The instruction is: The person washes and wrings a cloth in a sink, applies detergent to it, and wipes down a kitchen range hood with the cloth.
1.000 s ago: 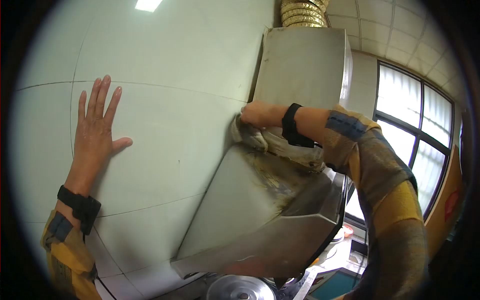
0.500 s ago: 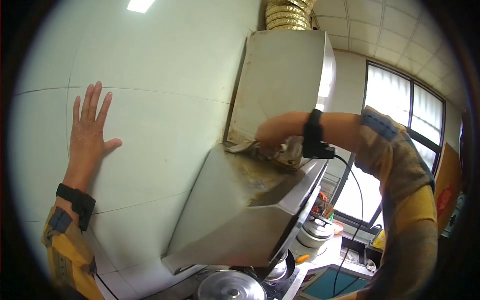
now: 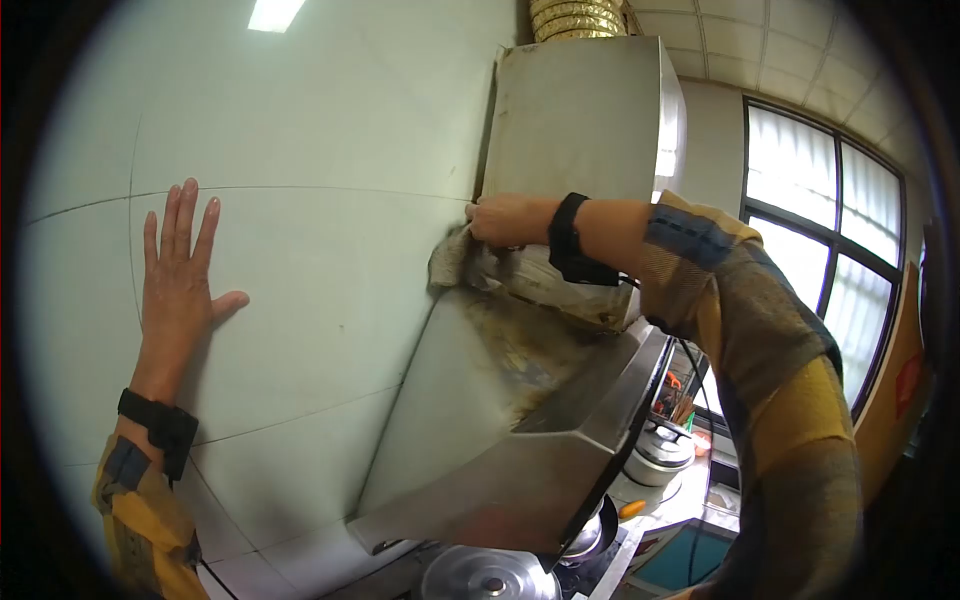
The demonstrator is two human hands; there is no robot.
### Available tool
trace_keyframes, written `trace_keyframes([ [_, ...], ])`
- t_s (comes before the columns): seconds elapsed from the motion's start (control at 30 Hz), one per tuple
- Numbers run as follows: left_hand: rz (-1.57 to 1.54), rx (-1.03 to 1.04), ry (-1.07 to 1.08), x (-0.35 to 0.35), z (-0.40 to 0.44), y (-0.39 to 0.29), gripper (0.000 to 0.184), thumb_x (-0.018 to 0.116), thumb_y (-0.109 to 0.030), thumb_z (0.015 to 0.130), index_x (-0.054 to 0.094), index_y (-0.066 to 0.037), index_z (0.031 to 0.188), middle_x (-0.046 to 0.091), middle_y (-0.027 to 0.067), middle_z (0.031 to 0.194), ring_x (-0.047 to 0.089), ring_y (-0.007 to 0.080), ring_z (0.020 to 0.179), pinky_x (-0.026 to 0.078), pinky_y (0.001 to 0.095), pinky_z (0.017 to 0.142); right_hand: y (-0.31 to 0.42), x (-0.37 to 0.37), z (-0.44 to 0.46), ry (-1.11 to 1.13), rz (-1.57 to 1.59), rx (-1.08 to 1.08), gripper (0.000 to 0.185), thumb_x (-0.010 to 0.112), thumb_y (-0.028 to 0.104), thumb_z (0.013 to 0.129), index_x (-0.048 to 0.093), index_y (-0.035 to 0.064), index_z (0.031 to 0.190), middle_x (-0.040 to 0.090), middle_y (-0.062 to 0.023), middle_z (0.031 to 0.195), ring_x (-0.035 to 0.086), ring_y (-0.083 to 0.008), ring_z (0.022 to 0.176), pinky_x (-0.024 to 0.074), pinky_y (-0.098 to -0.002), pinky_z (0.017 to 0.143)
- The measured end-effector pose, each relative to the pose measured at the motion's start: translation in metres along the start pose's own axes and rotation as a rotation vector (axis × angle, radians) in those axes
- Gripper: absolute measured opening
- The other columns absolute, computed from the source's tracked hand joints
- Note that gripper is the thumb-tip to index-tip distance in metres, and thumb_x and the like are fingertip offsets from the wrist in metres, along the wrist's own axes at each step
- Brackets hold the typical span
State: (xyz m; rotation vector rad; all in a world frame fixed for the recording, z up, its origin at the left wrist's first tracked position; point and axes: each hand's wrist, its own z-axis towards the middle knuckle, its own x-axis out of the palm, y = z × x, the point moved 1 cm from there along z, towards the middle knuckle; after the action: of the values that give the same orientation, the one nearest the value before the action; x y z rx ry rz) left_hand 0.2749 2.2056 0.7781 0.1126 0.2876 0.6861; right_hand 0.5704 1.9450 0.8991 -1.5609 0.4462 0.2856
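My left hand (image 3: 178,265) lies flat on the white tiled wall (image 3: 320,270), fingers spread and thumb out to the side. With my right hand (image 3: 505,220) I grip a greyish, dirty cloth (image 3: 452,262) where the range hood (image 3: 430,400) meets the wall. Part of the cloth presses against the tiles and part hangs below my fingers. Brown, greasy grime (image 3: 535,365) covers the sloping top of the hood beneath my right forearm. Above my hand rises the upright box of the hood's chimney (image 3: 575,120).
A gold ribbed duct (image 3: 575,20) leaves the chimney top. Below the hood stand a lidded pot (image 3: 490,580) and a pan with an orange handle (image 3: 630,510). Another lidded pot (image 3: 660,455) sits farther right. Windows (image 3: 790,160) are behind my right arm, with a black cable below it.
My right hand has moved left and up with the cloth, from the hood's sloping top to the corner at the wall. My left hand stays on the tiles. The view has shifted slightly.
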Motion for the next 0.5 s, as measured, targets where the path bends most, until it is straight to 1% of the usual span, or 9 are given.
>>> trace_keyframes([
  [0.07, 0.007, -0.008, 0.009, 0.001, 0.0, 0.0, 0.129, 0.084, -0.041, 0.04, 0.01, -0.021, 0.143, 0.006, 0.0041, 0.15, 0.006, 0.0213, 0.138, 0.009, 0.0395, 0.114, 0.005, 0.012, 0.01, -0.047, -0.095, -0.03, 0.015, 0.057, 0.01, 0.077, 0.066, 0.0021, 0.086, 0.06, -0.0139, 0.098, 0.059, -0.0282, 0.09, 0.0496, -0.0367, 0.076],
  [0.17, 0.009, 0.003, 0.01, 0.001, -0.001, 0.001, 0.128, 0.083, -0.041, 0.04, 0.01, -0.02, 0.144, 0.006, 0.0053, 0.15, 0.006, 0.0222, 0.138, 0.01, 0.0407, 0.114, 0.028, 0.015, 0.007, 0.137, 0.043, -0.082, 0.017, 0.058, 0.011, 0.077, 0.066, 0.0025, 0.089, 0.057, -0.014, 0.105, 0.057, -0.0287, 0.095, 0.0486, -0.0361, 0.08],
  [0.2, 0.013, 0.0, 0.019, -0.001, -0.001, 0.0, 0.128, 0.083, -0.041, 0.041, 0.01, -0.019, 0.144, 0.006, 0.0057, 0.15, 0.006, 0.0224, 0.138, 0.01, 0.0408, 0.114, 0.034, 0.007, 0.004, 0.204, 0.285, 0.096, 0.018, 0.058, 0.011, 0.077, 0.066, 0.0012, 0.089, 0.061, -0.014, 0.099, 0.059, -0.0291, 0.09, 0.0495, -0.0378, 0.077],
  [0.3, 0.02, -0.002, 0.03, -0.006, 0.001, -0.002, 0.127, 0.082, -0.042, 0.043, 0.009, -0.017, 0.144, 0.005, 0.0068, 0.15, 0.006, 0.0231, 0.138, 0.009, 0.0411, 0.114, 0.044, -0.033, -0.02, 0.467, 0.251, 0.107, 0.019, 0.056, 0.014, 0.072, 0.066, -0.0004, 0.078, 0.064, -0.0167, 0.088, 0.06, -0.0324, 0.076, 0.0478, -0.0413, 0.065],
  [0.4, 0.02, -0.003, 0.039, -0.005, 0.0, -0.002, 0.127, 0.082, -0.043, 0.044, 0.008, -0.016, 0.144, 0.005, 0.0076, 0.15, 0.006, 0.0236, 0.139, 0.008, 0.0412, 0.114, 0.044, -0.038, -0.053, 0.504, 0.22, 0.019, 0.017, 0.056, 0.016, 0.072, 0.066, 0.0014, 0.074, 0.063, -0.0134, 0.077, 0.06, -0.0317, 0.069, 0.0474, -0.0421, 0.062],
  [0.47, 0.023, -0.003, 0.052, -0.007, 0.001, -0.003, 0.126, 0.082, -0.043, 0.044, 0.008, -0.015, 0.144, 0.005, 0.0077, 0.15, 0.005, 0.0236, 0.139, 0.008, 0.0412, 0.114, 0.037, -0.025, -0.088, 0.432, 0.244, -0.078, 0.016, 0.056, 0.016, 0.072, 0.065, 0.0022, 0.072, 0.061, -0.0127, 0.072, 0.06, -0.0307, 0.067, 0.0473, -0.0419, 0.061],
  [0.5, 0.016, -0.002, 0.055, -0.007, 0.0, -0.004, 0.126, 0.082, -0.043, 0.044, 0.008, -0.015, 0.144, 0.005, 0.0078, 0.15, 0.006, 0.0235, 0.139, 0.008, 0.0411, 0.114, 0.044, -0.038, -0.095, 0.392, 0.26, -0.129, 0.016, 0.056, 0.015, 0.072, 0.065, 0.0026, 0.071, 0.06, -0.0123, 0.07, 0.06, -0.0302, 0.066, 0.0473, -0.0419, 0.06],
])
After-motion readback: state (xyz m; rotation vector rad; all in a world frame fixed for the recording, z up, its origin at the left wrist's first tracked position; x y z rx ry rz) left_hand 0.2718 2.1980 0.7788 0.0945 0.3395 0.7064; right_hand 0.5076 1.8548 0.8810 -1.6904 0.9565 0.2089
